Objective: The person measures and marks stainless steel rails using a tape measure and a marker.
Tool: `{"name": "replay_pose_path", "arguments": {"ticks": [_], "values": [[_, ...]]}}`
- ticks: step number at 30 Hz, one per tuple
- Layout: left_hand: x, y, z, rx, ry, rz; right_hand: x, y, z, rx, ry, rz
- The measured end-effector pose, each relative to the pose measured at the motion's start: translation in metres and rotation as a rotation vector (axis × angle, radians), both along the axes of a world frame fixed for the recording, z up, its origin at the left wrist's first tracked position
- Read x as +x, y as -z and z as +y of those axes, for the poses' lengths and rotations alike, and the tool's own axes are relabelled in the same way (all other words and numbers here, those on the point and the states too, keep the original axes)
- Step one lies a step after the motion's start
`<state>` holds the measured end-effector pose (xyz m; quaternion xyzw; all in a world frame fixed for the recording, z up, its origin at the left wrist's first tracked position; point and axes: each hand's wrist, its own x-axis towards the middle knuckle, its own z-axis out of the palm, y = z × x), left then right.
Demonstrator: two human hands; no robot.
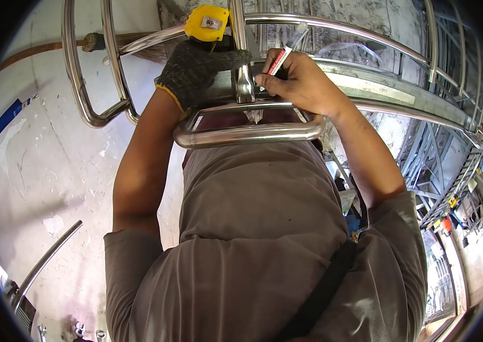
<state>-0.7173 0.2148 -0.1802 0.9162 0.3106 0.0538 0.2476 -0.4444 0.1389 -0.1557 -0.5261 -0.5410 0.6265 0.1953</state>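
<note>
My left hand [191, 73], in a dark knitted glove with a yellow cuff, is closed on a yellow tape measure [207, 24] whose case sticks up above the fingers. One gloved finger reaches across to an upright shiny metal tube [240, 34]. My bare right hand [305, 82] pinches a white and red marker pen [279, 60], tilted with its lower end beside the flattened foot of that tube. The marker's tip is mostly hidden by the fingers. Below both hands, a bent tube loop [247, 137] of the metal frame lies against my body.
Curved metal tubes [73, 62] rise at the left, and long rails [355, 33] run off to the right. A broom [139, 48] lies behind the frame. Metal racking [429, 165] stands at right. Lower left are a loose tube [47, 259] and several wrenches [79, 329].
</note>
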Motion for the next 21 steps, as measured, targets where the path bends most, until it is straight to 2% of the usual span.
{"name": "replay_pose_path", "arguments": {"ticks": [5,10,13,17,19,21], "values": [[-0.002,-0.001,0.002,0.015,0.025,-0.059,-0.001,0.006,-0.002,0.007,0.004,0.045],[-0.007,0.008,0.001,-0.015,0.001,-0.042,-0.004,-0.003,0.001,-0.009,-0.02,-0.037],[-0.005,0.01,0.001,0.112,0.041,0.041,-0.006,-0.005,0.004,0.007,-0.045,-0.057],[-0.005,0.003,-0.001,0.109,0.043,0.09,-0.004,-0.002,0.004,-0.006,-0.079,-0.071],[-0.006,0.011,0.0,0.094,0.024,0.031,-0.005,0.0,0.003,-0.014,-0.074,-0.02],[-0.008,0.015,0.001,0.113,0.052,0.158,-0.005,-0.001,0.003,-0.014,-0.06,-0.016]]}}
